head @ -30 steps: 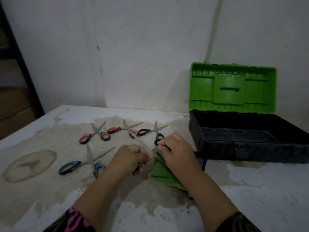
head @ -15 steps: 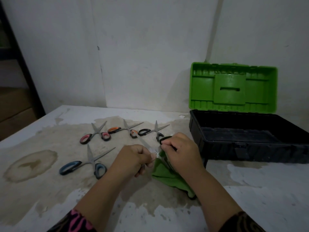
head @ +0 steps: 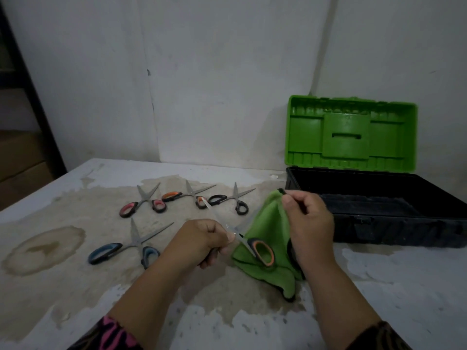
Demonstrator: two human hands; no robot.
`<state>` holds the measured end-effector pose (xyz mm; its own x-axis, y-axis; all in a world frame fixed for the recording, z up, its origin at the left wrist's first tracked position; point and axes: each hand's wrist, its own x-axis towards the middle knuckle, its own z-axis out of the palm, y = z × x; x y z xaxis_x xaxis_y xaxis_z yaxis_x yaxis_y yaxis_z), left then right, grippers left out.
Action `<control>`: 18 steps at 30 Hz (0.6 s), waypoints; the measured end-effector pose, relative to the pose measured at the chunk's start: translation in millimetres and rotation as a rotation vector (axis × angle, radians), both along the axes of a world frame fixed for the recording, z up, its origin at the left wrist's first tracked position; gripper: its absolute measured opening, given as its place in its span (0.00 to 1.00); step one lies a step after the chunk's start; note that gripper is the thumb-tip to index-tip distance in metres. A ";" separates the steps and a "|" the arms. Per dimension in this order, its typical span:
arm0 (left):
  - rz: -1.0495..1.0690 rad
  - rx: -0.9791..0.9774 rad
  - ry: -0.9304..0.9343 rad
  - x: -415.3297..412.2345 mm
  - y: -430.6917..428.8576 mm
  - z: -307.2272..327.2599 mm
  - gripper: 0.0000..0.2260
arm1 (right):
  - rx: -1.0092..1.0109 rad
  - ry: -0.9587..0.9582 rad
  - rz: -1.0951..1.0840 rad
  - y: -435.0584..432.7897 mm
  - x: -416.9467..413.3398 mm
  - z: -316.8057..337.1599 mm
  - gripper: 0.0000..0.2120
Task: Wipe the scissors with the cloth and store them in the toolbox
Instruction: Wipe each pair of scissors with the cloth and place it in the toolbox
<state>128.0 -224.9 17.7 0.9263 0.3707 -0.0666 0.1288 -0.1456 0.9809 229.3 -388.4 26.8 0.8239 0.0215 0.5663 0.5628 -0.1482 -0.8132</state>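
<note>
Item: scissors (head: 249, 241), orange-ringed handle; gripped by left hand (head: 202, 241), curled tight round the blades near the pivot; tip aimed up-left, handle loop lying against cloth (head: 265, 218). Cloth: green, pinched at its top edge by right hand (head: 308, 221) and lifted, lower folds trailing on table (head: 379, 294). Toolbox (head: 404, 231): open, lid (head: 351, 132) upright, just right of the hands; interior dark, no scissors made out inside. Awaiting wipe: blue pair (head: 136, 245), red pair (head: 146, 199), orange pair (head: 190, 194), black pair (head: 233, 197), all lying blades-apart on the stained table, left of the hands. Risks, as judged: cut to the left palm, from bare grip on steel under any drag from the cloth; nip on closing, blades perhaps part-open, hinge hidden in the fist; slip of the handle out of a thin fold, with a drop onto the table; tip overlapping orange pair in view, height above it unclear, so a knock possible on a wide stroke; loose hem catching the toolbox rim during transfer; patchy wipe on steel covered by the fist.
</note>
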 end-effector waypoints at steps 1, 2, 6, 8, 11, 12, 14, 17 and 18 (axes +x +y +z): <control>0.004 -0.002 0.007 0.2 0.6 -0.4 0.16 | -0.082 -0.066 0.070 3.0 -5.1 -0.6 0.04; 0.006 -0.001 0.013 0.0 0.9 -0.7 0.16 | -0.194 -0.131 0.143 8.1 -10.2 -3.7 0.04; -0.002 0.035 0.021 -1.9 0.5 -1.2 0.15 | -0.441 -0.243 0.242 23.2 -10.5 -16.7 0.02; -0.009 0.044 0.013 -1.7 0.0 -1.0 0.15 | -0.369 -0.192 0.154 20.6 -5.3 -15.0 0.01; -0.028 0.039 0.015 -0.4 -1.7 -0.7 0.15 | -0.369 -0.224 0.113 18.1 -7.8 -15.3 0.02; -0.031 0.035 0.017 0.0 -1.9 -1.1 0.15 | -0.393 -0.238 0.136 18.9 -9.8 -16.4 0.02; -0.036 0.040 0.018 -0.2 -2.1 -1.1 0.15 | -0.386 -0.178 0.143 17.7 -7.9 -15.4 0.02; -0.037 0.025 0.007 -1.8 0.5 0.8 0.15 | -0.221 0.048 0.007 8.9 7.7 -11.2 0.04; -0.020 -0.004 -0.010 -2.3 2.6 2.0 0.15 | -0.142 0.139 -0.014 5.5 11.1 -10.3 0.06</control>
